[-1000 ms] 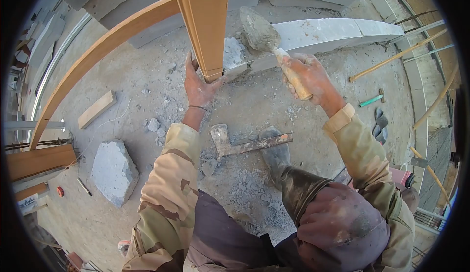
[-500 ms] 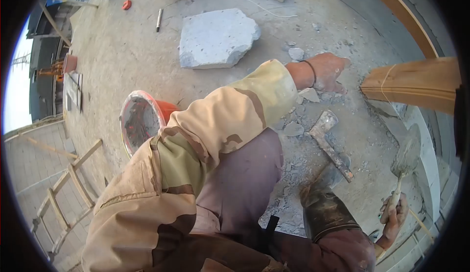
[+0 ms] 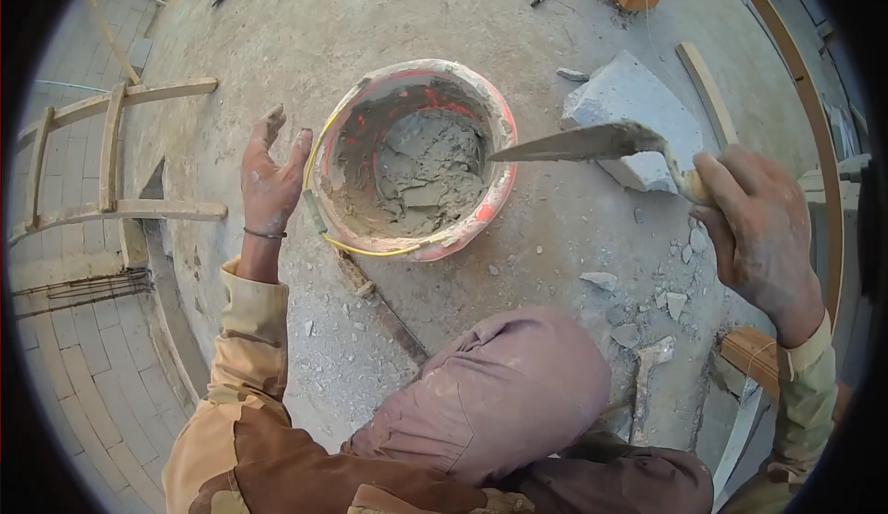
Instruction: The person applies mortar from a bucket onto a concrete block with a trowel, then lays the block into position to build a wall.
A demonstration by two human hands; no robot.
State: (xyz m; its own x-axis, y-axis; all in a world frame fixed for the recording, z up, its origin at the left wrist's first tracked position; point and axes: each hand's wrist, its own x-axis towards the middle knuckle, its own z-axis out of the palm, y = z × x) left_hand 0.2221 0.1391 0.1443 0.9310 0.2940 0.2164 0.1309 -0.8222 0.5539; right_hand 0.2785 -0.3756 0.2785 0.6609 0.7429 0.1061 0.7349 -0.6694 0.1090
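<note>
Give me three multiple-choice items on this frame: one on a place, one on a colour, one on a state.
1. Where is the tip of the trowel?
A. at the rim of the bucket
B. inside a wheelbarrow
C. stuck in a wall

2. What colour is the bucket's outer wall?
A. blue
B. orange-red
C. black

3. How is the left hand?
A. clenched into a fist
B. gripping a brush
C. open, holding nothing

Answers:
1 A: the blade, held by the right hand, reaches the rim above the mortar.
2 B: orange-red shows along the rim and wall.
3 C: its fingers are spread beside the bucket.
</note>
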